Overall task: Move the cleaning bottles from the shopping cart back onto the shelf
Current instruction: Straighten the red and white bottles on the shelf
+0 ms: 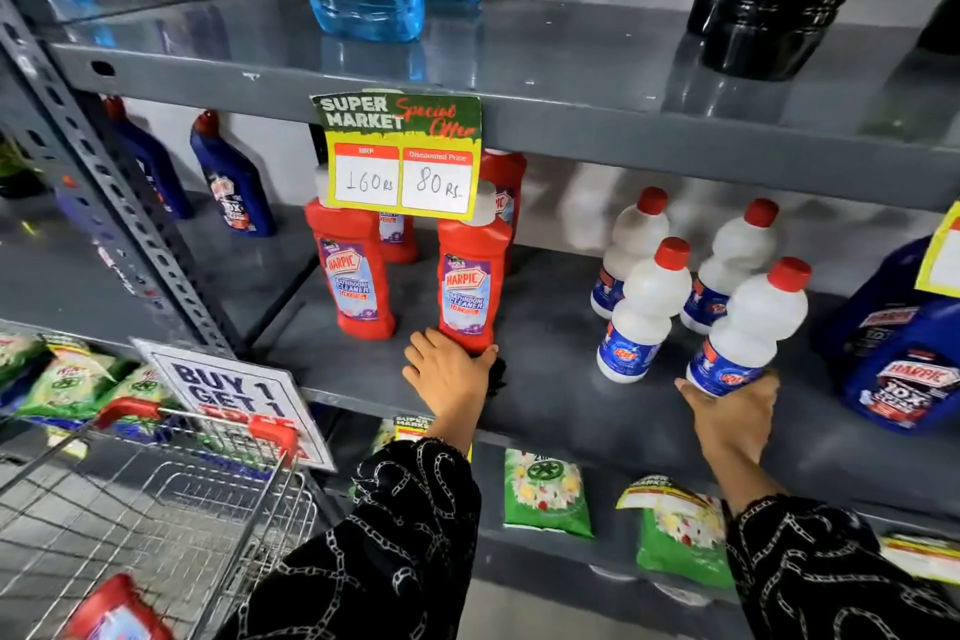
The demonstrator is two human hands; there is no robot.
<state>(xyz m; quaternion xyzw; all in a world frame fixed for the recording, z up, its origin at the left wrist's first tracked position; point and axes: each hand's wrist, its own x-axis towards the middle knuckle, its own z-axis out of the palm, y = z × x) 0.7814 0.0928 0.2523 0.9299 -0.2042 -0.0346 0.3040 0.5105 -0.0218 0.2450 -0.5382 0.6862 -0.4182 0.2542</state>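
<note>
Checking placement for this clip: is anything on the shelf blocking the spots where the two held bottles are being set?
Nothing visible does. The left hand sets the red Harpic bottle on bare shelf beside another red one. The right hand holds the white bottle at the front edge, just ahead of the other white bottles.

Red bottles (pixel 474 286), white red-capped bottles (pixel 748 327), grey shelf (pixel 571 379), black sleeves (pixel 405 525) with seemingly white chain pattern

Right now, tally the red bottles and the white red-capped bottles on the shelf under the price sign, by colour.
Red bottles: 4, one held by the left hand
White bottles with red caps: 4, one in the right hand
Total: 8
</note>
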